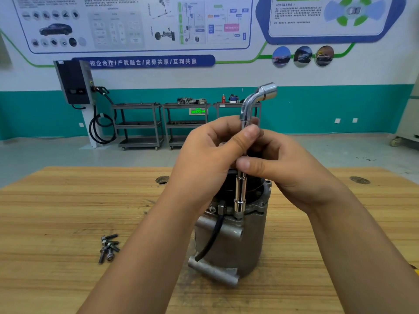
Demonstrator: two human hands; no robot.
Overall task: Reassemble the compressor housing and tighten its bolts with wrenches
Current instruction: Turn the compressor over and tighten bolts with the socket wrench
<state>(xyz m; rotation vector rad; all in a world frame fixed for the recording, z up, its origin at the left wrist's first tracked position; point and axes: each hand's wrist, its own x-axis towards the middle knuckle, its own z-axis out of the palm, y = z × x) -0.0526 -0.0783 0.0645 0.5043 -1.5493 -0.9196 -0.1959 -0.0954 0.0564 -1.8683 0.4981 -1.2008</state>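
A grey metal compressor housing (226, 243) stands upright on the wooden table (68, 211), with a black cable running down its front. A chrome L-shaped socket wrench (240, 196) stands vertically, its lower socket set on a bolt at the housing's top flange and its bent end pointing up and right. My left hand (204, 155) grips the shaft from the left with the thumb across it. My right hand (278, 166) grips the same shaft from the right, just below. Several loose bolts (108, 247) lie on the table to the left of the housing.
Two round holes (162, 179) are set in the table's far part. Beyond the table, a black charging unit with a coiled cable (74, 82) stands by the wall, next to metal shelf carts (138, 125) holding parts.
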